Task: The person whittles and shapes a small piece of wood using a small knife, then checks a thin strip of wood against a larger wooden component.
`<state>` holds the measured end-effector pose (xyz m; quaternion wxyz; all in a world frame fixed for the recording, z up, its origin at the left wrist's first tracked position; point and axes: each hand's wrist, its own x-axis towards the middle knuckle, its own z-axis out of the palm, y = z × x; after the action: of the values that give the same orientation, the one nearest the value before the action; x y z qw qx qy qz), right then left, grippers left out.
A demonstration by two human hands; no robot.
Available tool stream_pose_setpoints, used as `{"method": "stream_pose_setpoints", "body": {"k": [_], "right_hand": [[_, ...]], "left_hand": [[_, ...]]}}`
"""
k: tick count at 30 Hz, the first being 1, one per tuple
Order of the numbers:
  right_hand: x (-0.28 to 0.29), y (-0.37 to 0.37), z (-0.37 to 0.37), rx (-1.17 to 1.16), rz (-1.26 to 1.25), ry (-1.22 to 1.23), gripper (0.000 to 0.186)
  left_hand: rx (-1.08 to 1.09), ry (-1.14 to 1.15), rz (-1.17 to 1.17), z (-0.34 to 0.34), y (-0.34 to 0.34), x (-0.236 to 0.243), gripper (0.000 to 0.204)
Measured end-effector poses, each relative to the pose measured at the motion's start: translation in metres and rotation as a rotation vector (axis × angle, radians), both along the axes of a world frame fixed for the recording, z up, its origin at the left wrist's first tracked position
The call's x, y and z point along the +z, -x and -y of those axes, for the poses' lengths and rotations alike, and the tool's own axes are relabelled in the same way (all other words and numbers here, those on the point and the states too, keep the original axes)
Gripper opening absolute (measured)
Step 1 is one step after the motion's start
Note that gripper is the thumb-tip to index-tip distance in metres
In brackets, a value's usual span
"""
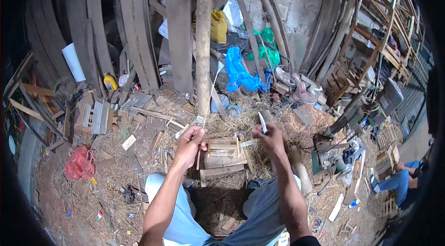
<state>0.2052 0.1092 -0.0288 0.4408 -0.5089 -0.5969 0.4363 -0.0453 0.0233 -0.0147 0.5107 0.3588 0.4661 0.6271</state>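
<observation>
My left hand (190, 146) is closed in a pinch on a thin wooden strip (211, 93), which slants up and away in front of the upright pole. My right hand (270, 139) is wrapped round a knife, its pale blade (262, 121) pointing up and away from me. The two hands are apart, held above my knees. Below and between them stands a small wooden slatted frame (225, 160) with thin pale strips across its top. Neither hand clearly touches that frame.
A bare wooden pole (204, 42) stands just ahead. Tall planks lean on the far wall, near a blue plastic bag (241, 72). A red plastic bag (79, 162) lies at left among shavings. Another person's blue-trousered leg (394, 185) is at right, near stacked scrap wood.
</observation>
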Motion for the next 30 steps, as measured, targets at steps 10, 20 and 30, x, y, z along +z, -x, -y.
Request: {"method": "stream_pose_setpoints", "body": {"k": [10,20,30], "right_hand": [[0.013,0.056,0.052,0.247,0.265,-0.089,0.020],[0.012,0.051,0.053,0.396,0.246,0.049,0.028],[0.022,0.010,0.028,0.206,0.370,-0.041,0.026]], "left_hand": [[-0.003,-0.106,-0.068,0.000,-0.023,-0.008,0.010],[0.123,-0.120,-0.049,0.001,-0.007,0.001,0.010],[0.480,-0.265,0.192,-0.001,0.044,0.013,0.010]]}}
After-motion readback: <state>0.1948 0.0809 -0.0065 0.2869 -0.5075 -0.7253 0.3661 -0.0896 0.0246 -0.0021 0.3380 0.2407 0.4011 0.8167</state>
